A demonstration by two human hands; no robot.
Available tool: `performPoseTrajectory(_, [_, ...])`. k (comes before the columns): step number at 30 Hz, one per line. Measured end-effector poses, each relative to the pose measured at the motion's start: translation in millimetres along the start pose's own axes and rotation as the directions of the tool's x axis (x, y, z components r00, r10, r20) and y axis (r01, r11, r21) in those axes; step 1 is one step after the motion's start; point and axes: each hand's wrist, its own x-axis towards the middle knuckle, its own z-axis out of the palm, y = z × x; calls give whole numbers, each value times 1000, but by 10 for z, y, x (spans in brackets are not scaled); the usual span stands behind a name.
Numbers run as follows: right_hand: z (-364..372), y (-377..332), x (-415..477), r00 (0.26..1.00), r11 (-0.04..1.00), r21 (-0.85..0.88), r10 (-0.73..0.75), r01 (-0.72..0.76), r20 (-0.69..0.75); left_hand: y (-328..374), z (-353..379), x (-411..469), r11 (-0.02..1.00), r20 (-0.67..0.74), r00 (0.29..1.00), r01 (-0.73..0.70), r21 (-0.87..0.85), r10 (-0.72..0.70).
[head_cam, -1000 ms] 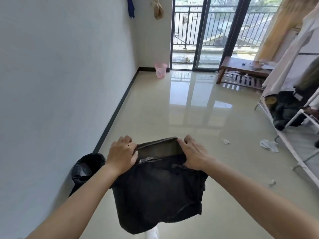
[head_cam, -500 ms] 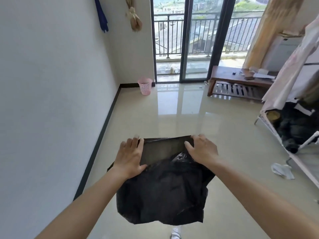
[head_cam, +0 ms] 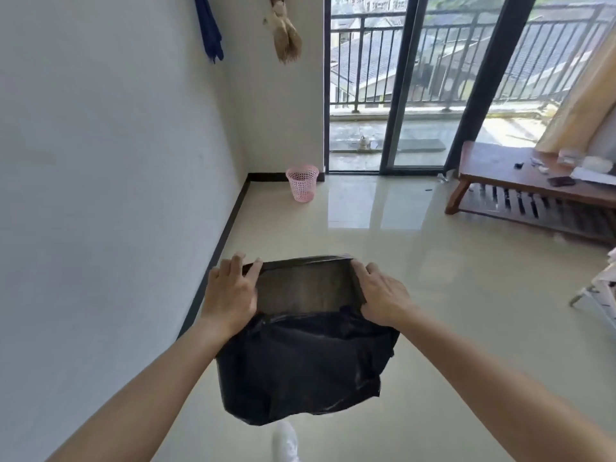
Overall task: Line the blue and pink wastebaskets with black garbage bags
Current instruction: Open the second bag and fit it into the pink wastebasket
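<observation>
A black garbage bag (head_cam: 300,361) is hanging in the air in front of the person, its mouth being held stretched open into a wide rectangle. The left hand (head_cam: 230,295) is gripping the left edge of the mouth, fingers laid over the rim and closed on the plastic. The right hand (head_cam: 383,295) is gripping the right edge the same way, fingers curled over the rim. The body of the bag is sagging below the hands, above a white shoe (head_cam: 285,443) on the glossy floor (head_cam: 433,311). Well beyond the bag, a pink wastebasket (head_cam: 302,183) is standing upright and unlined in the far corner, just beside the glass balcony door (head_cam: 400,95). To the right of the wastebasket, a low wooden bench (head_cam: 533,188) is sitting against the door side.
</observation>
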Motion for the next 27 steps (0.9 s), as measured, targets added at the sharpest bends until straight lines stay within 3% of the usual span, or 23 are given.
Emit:
performPoseTrajectory(4, [-108,93,1391,987,996,71,-48,60,-154,-515,465,1169,995,-35,998,44,-92,-47])
performPoseTrajectory(7, [-227,114,2444,986,991,126,-31,52,-167,-909,720,2081,981,-45,997,53,-187,-63])
performPoseTrajectory(11, [-469,165,3625,984,996,88,-7,23,-176,-1346,855,3341,982,-53,999,4,-190,-14])
performPoseTrajectory(21, [-462,1000,6229,994,992,-63,106,-106,-15,-1628,1695,6405,989,92,996,17,-149,-3])
performPoseTrajectory(27, [-748,1553,8088,988,993,64,93,-102,120,-1689,2091,8340,989,196,972,142,-32,-133])
